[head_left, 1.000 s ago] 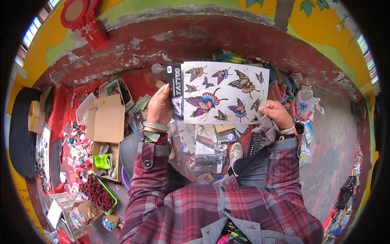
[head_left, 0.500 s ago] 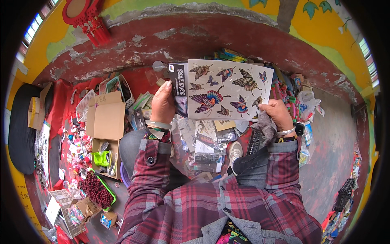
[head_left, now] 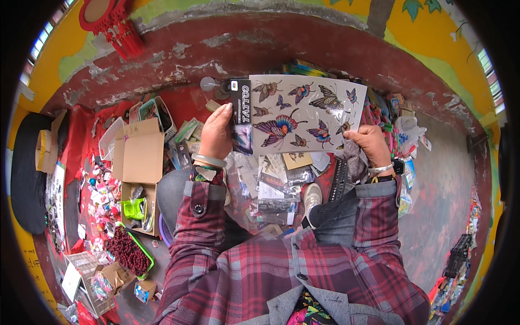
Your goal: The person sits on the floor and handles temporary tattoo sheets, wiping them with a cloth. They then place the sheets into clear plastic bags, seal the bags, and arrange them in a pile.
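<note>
A pale temporary tattoo sheet (head_left: 299,97) with colourful butterflies is held up between my hands, its surface glossy and slightly bowed. Along its left side shows a dark printed card (head_left: 241,125), which my left hand (head_left: 215,134) grips at the edge. My right hand (head_left: 374,145) pinches the sheet's lower right corner between thumb and fingers. A fuzzy grey piece of cloth (head_left: 354,161) hangs beneath that hand; whether those fingers also hold it I cannot tell. Flat packets and papers (head_left: 275,192) lie below the sheet, between my legs.
To the left stand an open cardboard box (head_left: 138,157) with a bright green item (head_left: 134,209) inside, white baskets (head_left: 157,115), and a green tray (head_left: 142,249) of dark red beads. Colourful packages (head_left: 379,111) pile up at the right. A dark red wall (head_left: 292,46) rises beyond.
The tattoo sheet has tilted slightly and moved a little upward, with a brighter glare near its right side. Both hands keep their hold.
</note>
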`<state>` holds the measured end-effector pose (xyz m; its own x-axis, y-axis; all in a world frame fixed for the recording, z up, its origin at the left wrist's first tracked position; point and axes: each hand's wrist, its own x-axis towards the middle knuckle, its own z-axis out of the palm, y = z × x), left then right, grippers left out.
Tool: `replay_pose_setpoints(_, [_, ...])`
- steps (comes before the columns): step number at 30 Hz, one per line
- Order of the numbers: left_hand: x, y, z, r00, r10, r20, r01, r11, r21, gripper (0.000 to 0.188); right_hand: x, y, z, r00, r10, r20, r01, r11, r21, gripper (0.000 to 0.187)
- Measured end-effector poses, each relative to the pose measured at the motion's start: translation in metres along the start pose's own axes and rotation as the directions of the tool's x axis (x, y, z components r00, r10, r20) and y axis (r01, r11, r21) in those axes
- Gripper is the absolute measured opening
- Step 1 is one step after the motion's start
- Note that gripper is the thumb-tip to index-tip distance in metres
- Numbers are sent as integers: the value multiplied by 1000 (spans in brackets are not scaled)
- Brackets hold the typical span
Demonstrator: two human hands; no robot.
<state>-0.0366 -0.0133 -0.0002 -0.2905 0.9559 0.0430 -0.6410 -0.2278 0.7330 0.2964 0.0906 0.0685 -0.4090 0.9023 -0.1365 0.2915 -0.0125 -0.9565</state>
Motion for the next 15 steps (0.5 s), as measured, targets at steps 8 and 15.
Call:
replay_pose_setpoints(8, [-1,-3,2,983,-155,98,170,971,-170,28,1,1,-1,998,62,22,-62,998,-1,15])
replay_pose_setpoints(15, [-2,-5,9,1000,21,-12,-22,997,-69,26,2,3,1,996,92,-1,-92,995,41,16])
